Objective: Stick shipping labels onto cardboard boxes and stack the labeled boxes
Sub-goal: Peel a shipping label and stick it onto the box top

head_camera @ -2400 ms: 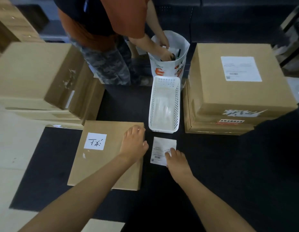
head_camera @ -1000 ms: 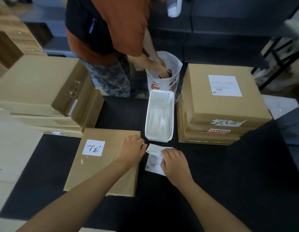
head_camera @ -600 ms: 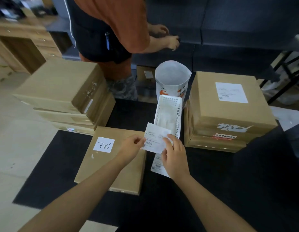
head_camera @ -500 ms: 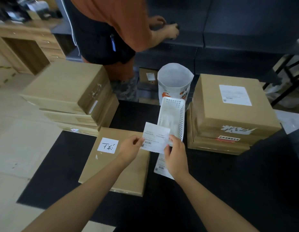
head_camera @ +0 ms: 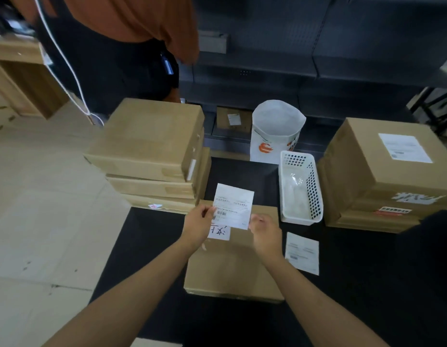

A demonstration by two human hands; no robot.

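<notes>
Both hands pinched one shipping label [head_camera: 233, 206] by its lower corners, the left hand [head_camera: 197, 226] at the left corner and the right hand [head_camera: 265, 232] at the right, fingers closed on the paper. The label hung taut and raised above the far end of the flat cardboard box [head_camera: 232, 266], presumably so the adhesive side stayed clear of the cardboard until it was aligned. Its lower edge overlapped a small handwritten sticker [head_camera: 220, 231] on the box, which the label would probably cover in part if lowered straight down. A second sheet [head_camera: 302, 252], apparently a peeled backing or a spare label, lay on the dark mat just right of the box. Beyond the box to the right stood a white perforated basket [head_camera: 301, 189], and behind the basket a white paper bag [head_camera: 276, 131]. An unlabeled stack of boxes [head_camera: 152, 156] stood left of and beyond the box; the labeled stack [head_camera: 382, 176] stood far right. Another person [head_camera: 112, 38] stood behind the left stack. Nothing blocked the box top.
</notes>
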